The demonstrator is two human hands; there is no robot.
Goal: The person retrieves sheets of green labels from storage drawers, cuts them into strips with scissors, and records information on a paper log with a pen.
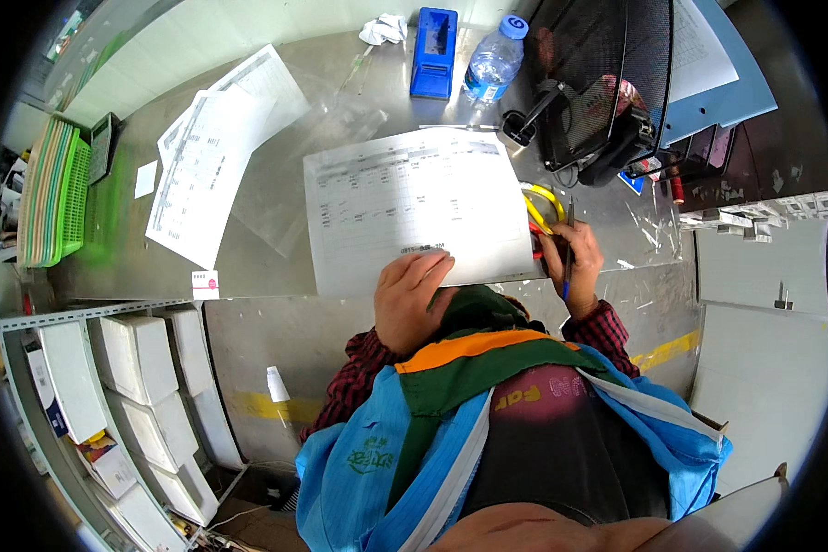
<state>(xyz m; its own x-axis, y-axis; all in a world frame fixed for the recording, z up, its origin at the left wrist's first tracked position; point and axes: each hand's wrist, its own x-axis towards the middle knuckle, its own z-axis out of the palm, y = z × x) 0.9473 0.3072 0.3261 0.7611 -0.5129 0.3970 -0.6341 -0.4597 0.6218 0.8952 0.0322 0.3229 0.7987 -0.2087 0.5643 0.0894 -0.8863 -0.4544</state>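
Note:
A printed form sheet with a table of rows lies on the metal desk in front of me. My left hand rests on its lower edge, fingers stretched out and flat on the paper. Beside the sheet's right edge, my right hand holds a dark pen upright between thumb and fingers. Just beyond that hand lies a yellow loop-shaped thing with a red part; the sheet partly hides it, and I cannot tell its kind.
More printed sheets lie at the left, near a green basket. Along the back are crumpled tissue, a blue holder and a water bottle. A black mesh organizer stands at the right. White boxes fill a lower-left shelf.

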